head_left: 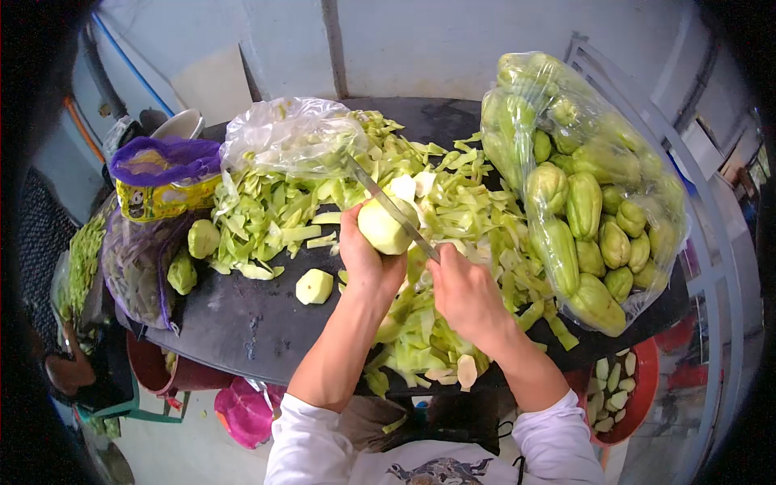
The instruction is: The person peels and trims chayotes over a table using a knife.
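A pale, peeled chayote (385,229) sits in my left hand (369,263), fingers wrapped round its lower left side. My right hand (469,295) is closed on the handle of a long knife (394,212), whose blade lies across the top of the chayote, pointing up and left. The handle is mostly hidden in my fist. Green peelings (477,218) are heaped behind and beside both hands. On the dark table (230,323), left of my left wrist, rests a peeled piece (314,287).
A clear bag of green chayotes (598,194) fills the right side. Crumpled plastic (291,133) lies at the back, purple net bags (141,250) at the left. A red bucket (644,396) with peeled pieces stands low right, beside a grey metal rail (707,275).
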Demonstrator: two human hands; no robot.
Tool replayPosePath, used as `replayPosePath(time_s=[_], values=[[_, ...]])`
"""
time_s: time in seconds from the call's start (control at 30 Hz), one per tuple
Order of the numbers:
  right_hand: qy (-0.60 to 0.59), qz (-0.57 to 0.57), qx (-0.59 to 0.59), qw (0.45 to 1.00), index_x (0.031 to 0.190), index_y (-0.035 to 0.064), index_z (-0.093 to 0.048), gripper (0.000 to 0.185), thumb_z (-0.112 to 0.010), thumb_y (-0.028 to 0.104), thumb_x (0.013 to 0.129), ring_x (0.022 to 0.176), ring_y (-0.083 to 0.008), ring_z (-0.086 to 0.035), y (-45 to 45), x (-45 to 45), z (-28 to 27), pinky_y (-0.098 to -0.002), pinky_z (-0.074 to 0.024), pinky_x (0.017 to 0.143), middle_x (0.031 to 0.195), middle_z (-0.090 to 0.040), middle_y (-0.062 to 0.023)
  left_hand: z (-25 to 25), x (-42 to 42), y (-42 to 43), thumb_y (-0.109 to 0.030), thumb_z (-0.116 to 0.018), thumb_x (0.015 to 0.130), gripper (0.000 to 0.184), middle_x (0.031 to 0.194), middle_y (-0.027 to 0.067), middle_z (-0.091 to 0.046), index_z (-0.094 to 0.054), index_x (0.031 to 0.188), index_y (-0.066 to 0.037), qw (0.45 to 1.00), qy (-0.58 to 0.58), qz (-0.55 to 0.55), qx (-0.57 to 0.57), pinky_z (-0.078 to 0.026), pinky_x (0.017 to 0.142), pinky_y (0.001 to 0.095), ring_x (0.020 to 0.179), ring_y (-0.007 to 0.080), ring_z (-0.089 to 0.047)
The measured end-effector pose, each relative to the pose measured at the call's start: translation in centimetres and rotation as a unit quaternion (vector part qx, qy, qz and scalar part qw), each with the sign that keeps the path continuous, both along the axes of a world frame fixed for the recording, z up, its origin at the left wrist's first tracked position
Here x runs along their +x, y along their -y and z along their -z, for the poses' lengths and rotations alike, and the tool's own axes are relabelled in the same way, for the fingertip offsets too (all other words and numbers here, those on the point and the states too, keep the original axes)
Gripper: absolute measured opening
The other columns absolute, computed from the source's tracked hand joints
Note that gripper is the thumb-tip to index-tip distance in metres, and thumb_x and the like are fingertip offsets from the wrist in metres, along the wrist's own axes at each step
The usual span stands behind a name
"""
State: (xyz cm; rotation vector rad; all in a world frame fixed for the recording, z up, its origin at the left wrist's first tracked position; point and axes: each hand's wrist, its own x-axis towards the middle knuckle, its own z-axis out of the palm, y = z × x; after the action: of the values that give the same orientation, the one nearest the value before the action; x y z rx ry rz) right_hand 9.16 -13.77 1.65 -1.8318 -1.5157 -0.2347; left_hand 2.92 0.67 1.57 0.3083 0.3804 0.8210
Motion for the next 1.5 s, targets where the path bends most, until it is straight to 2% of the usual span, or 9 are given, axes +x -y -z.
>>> replayPosePath(time_s=[0.3, 0.7, 0.8, 0.87, 0.97, 1.0, 1.17, 1.33, 1.5], values=[[-0.063, 0.003, -0.049, 0.997, 0.097, -0.003, -0.045, 0.018, -0.058, 0.008, 0.093, 0.06, -0.0414, -0.064, 0.2, -0.3, -0.9, -0.048, -0.0509, 0.049, 0.068, -0.062, -0.0228, -1.0, -0.6, 0.7, -0.028, -0.045, 0.097, 0.022, 0.097, 0.0082, -0.061, -0.054, 0.103, -0.009, 0.996, -0.023, -0.017, 0.089, -0.051, 0.083, 0.0525, 0.09, 0.0277, -0.061], [-0.098, -0.006, -0.047, 0.994, 0.103, -0.006, -0.045, 0.023, -0.057, 0.01, 0.093, 0.064, -0.0449, -0.064, 0.3, 0.1, -0.8, -0.0506, -0.0504, 0.051, 0.071, -0.063, -0.0266, -0.2, -0.3, 1.2, -0.031, -0.047, 0.098, 0.026, 0.096, 0.0066, -0.063, -0.056, 0.106, -0.008, 0.994, -0.035, -0.033, 0.103, -0.052, 0.083, 0.0412, 0.09, 0.0221, -0.062], [-0.068, -0.001, -0.013, 0.998, 0.106, -0.0054, -0.045, 0.024, -0.058, 0.011, 0.093, 0.066, -0.0457, -0.064, 0.2, 0.9, -0.4, -0.0507, -0.05, 0.053, 0.073, -0.063, -0.027, -1.0, -0.5, 1.2, -0.03, -0.047, 0.098, 0.028, 0.103, 0.0068, -0.066, -0.058, 0.111, -0.007, 0.994, 0.013, 0.054, 0.098, -0.053, 0.081, 0.0371, 0.092, 0.0208, -0.065], [-0.218, -0.013, -0.009, 0.976, 0.107, -0.0042, -0.049, 0.026, -0.06, 0.014, 0.093, 0.07, -0.0416, -0.067, 1.1, 2.5, -1.8, -0.047, -0.0519, 0.057, 0.076, -0.066, -0.025, -1.5, -1.2, 1.0, -0.033, -0.053, 0.096, 0.036, 0.111, 0.0109, -0.066, -0.057, 0.114, -0.002, 0.982, -0.016, 0.092, 0.161, -0.054, 0.086, 0.0386, 0.098, 0.0226, -0.067], [-0.316, -0.083, 0.025, 0.945, 0.106, -0.0027, -0.052, 0.023, -0.062, 0.014, 0.093, 0.074, -0.0323, -0.071, 2.3, 4.5, -2.4, -0.0411, -0.0532, 0.062, 0.08, -0.069, -0.0213, -1.7, -2.4, -0.1, -0.015, -0.076, 0.08, 0.055, 0.111, 0.0135, -0.066, -0.054, 0.126, 0.006, 0.936, 0.019, 0.175, 0.304, -0.056, 0.087, 0.0358, 0.101, 0.0231, -0.066], [-0.329, -0.102, 0.048, 0.938, 0.108, -0.003, -0.055, 0.031, -0.069, 0.019, 0.09, 0.078, -0.0239, -0.071, 2.3, 4.8, -2.1, -0.036, -0.0545, 0.068, 0.085, -0.071, -0.0183, -1.5, -2.3, 0.0, -0.015, -0.076, 0.08, 0.055, 0.111, 0.0135, -0.066, -0.054, 0.126, 0.006, 0.936, 0.02, 0.174, 0.305, -0.056, 0.087, 0.0358, 0.101, 0.0231, -0.066], [-0.278, -0.089, 0.003, 0.957, 0.112, -0.0034, -0.056, 0.049, -0.08, 0.026, 0.082, 0.08, -0.02, -0.071, 2.2, 4.0, -2.9, -0.0329, -0.055, 0.07, 0.089, -0.072, -0.0162, -1.9, -2.1, 0.9, -0.005, -0.088, 0.061, 0.076, 0.111, 0.0135, -0.068, -0.053, 0.126, 0.011, 0.922, -0.06, 0.168, 0.343, -0.054, 0.091, 0.0348, 0.099, 0.0219, -0.067], [-0.289, -0.076, 0.011, 0.954, 0.111, -0.0047, -0.058, 0.053, -0.083, 0.029, 0.079, 0.079, -0.0193, -0.072, 1.4, 3.9, -2.0, -0.033, -0.0558, 0.07, 0.089, -0.073, -0.0151, -1.4, -1.1, 2.9, -0.001, -0.085, 0.066, 0.064, 0.108, 0.0116, -0.069, -0.059, 0.123, 0.008, 0.944, 0.016, 0.117, 0.307, -0.053, 0.087, 0.0304, 0.095, 0.0159, -0.067], [-0.27, -0.105, 0.028, 0.957, 0.109, -0.0048, -0.057, 0.047, -0.079, 0.027, 0.083, 0.075, -0.0188, -0.072, 1.8, 3.4, -2.4, -0.0319, -0.0555, 0.067, 0.084, -0.073, -0.0132, -2.2, -2.3, 1.7, -0.002, -0.086, 0.066, 0.064, 0.11, 0.012, -0.069, -0.059, 0.124, 0.008, 0.911, -0.061, 0.172, 0.37, -0.053, 0.086, 0.0296, 0.096, 0.0155, -0.066]])
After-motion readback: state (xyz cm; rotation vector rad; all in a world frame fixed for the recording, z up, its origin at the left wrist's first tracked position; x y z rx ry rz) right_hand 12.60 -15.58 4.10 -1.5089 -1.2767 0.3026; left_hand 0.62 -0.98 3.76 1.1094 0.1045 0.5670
